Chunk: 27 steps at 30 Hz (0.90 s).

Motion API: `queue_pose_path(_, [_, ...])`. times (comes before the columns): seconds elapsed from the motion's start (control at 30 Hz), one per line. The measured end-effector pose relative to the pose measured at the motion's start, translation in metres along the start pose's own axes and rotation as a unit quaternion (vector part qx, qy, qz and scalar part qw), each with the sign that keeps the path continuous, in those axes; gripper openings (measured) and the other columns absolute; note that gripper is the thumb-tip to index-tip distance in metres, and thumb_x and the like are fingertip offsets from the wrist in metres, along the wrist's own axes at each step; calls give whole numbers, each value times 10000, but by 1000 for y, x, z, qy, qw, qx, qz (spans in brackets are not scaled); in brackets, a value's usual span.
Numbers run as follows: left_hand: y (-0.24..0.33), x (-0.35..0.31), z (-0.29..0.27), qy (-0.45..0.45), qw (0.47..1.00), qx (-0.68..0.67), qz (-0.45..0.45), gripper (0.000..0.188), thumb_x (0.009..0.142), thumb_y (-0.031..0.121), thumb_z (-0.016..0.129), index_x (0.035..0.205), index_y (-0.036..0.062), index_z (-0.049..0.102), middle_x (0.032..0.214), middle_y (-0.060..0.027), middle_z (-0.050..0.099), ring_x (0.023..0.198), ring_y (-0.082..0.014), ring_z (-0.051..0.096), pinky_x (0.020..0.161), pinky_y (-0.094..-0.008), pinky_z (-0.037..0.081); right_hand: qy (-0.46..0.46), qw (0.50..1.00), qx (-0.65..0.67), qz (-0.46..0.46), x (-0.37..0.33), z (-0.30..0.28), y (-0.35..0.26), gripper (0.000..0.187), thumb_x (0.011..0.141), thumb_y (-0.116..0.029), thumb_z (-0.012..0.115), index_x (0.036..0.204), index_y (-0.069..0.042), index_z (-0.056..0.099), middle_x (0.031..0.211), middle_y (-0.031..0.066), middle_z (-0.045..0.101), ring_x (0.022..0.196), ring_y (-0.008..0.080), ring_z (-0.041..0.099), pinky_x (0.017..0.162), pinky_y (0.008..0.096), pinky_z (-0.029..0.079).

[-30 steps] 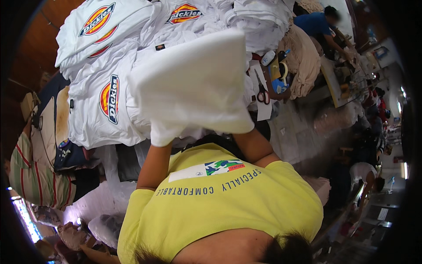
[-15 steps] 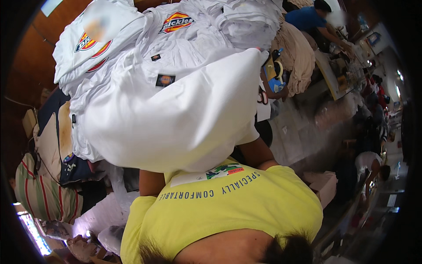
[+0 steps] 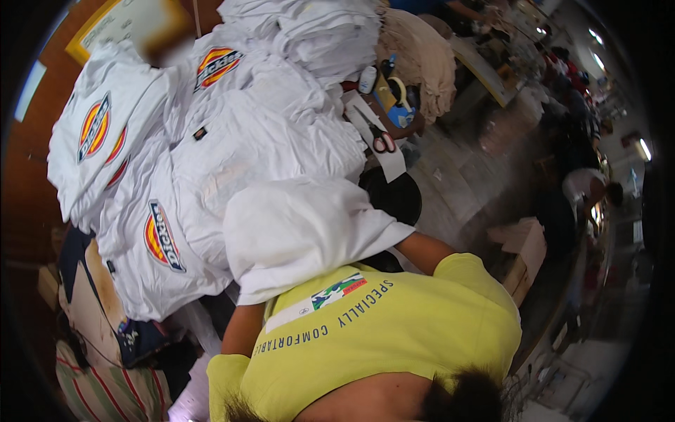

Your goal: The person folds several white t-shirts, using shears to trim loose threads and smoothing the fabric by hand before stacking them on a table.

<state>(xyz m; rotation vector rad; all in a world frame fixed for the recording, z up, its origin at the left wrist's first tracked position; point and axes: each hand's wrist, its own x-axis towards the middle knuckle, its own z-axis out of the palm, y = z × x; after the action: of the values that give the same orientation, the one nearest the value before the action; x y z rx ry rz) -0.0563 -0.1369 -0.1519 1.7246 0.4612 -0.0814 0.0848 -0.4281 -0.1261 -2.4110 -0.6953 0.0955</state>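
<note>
A white T-shirt (image 3: 302, 228) is draped bunched over both my arms, in front of the yellow T-shirt (image 3: 394, 316) that I wear. My left forearm (image 3: 242, 329) runs up under its left lower edge, and my right forearm (image 3: 426, 252) enters it on the right. The cloth covers both hands, so their fingers are hidden. Just beyond lies a spread heap of white T-shirts (image 3: 260, 126), some with a red, yellow and dark blue emblem (image 3: 162, 239) on the front.
Scissors (image 3: 383, 141) with dark handles lie on a white strip right of the heap, near a tape roll (image 3: 397, 91). A round black seat (image 3: 394, 193) stands below. Beige cloth (image 3: 422, 56) is piled behind. Co-workers are at the far right; striped fabric (image 3: 112, 383) is lower left.
The white T-shirt, spread wide across the heap before, is now gathered small over my arms. The heap, an emblem and the scissors have come into view. My view has shifted right.
</note>
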Motion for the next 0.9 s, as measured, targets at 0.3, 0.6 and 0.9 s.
queue_pose_path(0.3, [-110, 44, 115, -473, 856, 201, -60, 310, 766, 315, 580, 922, 50, 617, 888, -175, 606, 859, -325, 575, 773, -415, 444, -184, 924, 79, 326, -158, 32, 85, 444, 754, -233, 673, 1095, 15, 533, 1012, 134, 586, 935, 255, 560, 822, 393, 434])
queue_pose_path(0.6, [138, 39, 107, -185, 980, 40, 64, 297, 834, 271, 588, 884, -21, 609, 723, -9, 581, 680, -106, 492, 672, -254, 404, 386, 590, 664, 249, -271, -128, 29, 247, 805, -211, 628, 947, -16, 579, 911, 77, 614, 868, 210, 582, 833, 370, 462])
queue_pose_path(0.9, [206, 25, 59, -438, 893, 4, 104, 396, 760, 165, 662, 1101, 0, 543, 1030, -30, 576, 902, -105, 518, 807, -245, 402, 244, 809, 498, 197, -218, -215, -68, 446, 749, -136, 684, 1121, 33, 505, 1082, 134, 566, 1014, 233, 543, 908, 370, 413])
